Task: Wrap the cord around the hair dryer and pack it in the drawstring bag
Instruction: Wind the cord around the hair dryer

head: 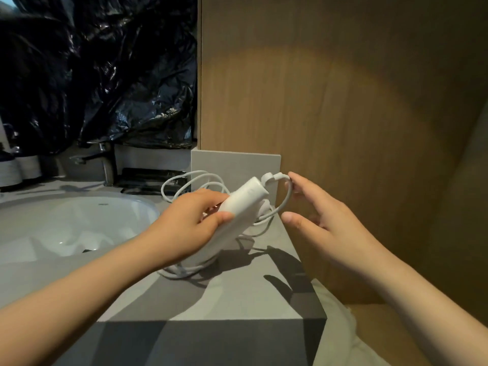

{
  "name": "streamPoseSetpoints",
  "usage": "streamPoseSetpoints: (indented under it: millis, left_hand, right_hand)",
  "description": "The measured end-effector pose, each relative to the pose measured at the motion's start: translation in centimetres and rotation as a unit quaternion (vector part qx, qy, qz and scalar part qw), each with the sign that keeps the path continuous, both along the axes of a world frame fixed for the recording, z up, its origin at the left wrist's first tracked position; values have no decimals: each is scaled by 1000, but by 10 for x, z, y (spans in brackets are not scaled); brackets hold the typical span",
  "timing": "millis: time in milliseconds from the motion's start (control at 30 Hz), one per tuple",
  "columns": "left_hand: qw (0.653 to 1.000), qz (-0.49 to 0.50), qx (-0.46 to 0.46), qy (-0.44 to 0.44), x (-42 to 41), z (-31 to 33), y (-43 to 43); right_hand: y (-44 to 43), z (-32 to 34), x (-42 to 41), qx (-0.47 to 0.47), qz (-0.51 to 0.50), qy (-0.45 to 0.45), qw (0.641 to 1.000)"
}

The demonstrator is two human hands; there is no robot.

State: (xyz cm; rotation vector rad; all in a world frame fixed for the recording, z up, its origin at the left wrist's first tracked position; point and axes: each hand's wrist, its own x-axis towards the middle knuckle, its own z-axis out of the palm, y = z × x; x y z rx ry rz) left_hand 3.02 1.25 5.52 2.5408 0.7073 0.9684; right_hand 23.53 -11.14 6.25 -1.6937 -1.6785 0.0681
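Observation:
My left hand (190, 223) grips the white hair dryer (244, 204) by its handle, tilted, with the handle's end pointing up to the right. The white cord (286, 199) leaves that end and curves down in a loop. My right hand (319, 220) pinches the cord near its strain relief with the fingertips, the thumb held apart below. More cord loops (184, 186) stick out behind my left hand, and further coils (182, 272) lie on the grey counter (237, 299) under the dryer. No drawstring bag is clearly in view.
A white sink basin (74, 223) with a chrome tap (105, 165) lies to the left. A dark tray (148, 180) sits behind the dryer. Black plastic sheeting (105, 75) hangs at the back. A wooden panel (343, 101) rises on the right. White cloth (338, 336) lies beyond the counter's right edge.

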Motion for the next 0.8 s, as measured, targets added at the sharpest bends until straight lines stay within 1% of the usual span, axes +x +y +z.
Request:
streamPoseSetpoints:
  millis: [100, 167, 233, 267, 333, 400, 533, 633, 700, 800]
  left_hand:
    - [997, -13, -61, -46, 0, 6, 3]
    - [987, -40, -122, -97, 0, 10, 4]
    - [974, -61, -172, -131, -1, 14, 1]
    - [972, -62, -180, -138, 0, 15, 1]
    - [971, -58, -186, -140, 1, 16, -1]
    - [970, -57, -186, -145, 2, 16, -1]
    - [969, -46, -183, -161, 2, 12, 2]
    - [963, -30, -193, -183, 2, 9, 5]
    - [962, -21, -195, -190, 3, 9, 4]
    - [959, -33, -198, -202, 4, 8, 3]
  right_hand:
    - [3, 7, -4, 21, 32, 80, 996]
    - [9, 7, -4, 25, 49, 132, 990]
    - [16, 2, -2, 9, 54, 161, 985]
    - [20, 0, -2, -2, 52, 167, 985]
    - [24, -5, 0, -10, 54, 181, 982]
    - [25, -5, 0, 9, 63, 205, 977]
    - [25, -8, -7, 50, 66, 215, 973]
    - [26, -13, -14, 25, 118, 286, 951]
    - [27, -19, -15, 19, 103, 283, 953]
    - [30, -30, -15, 17, 81, 274, 958]
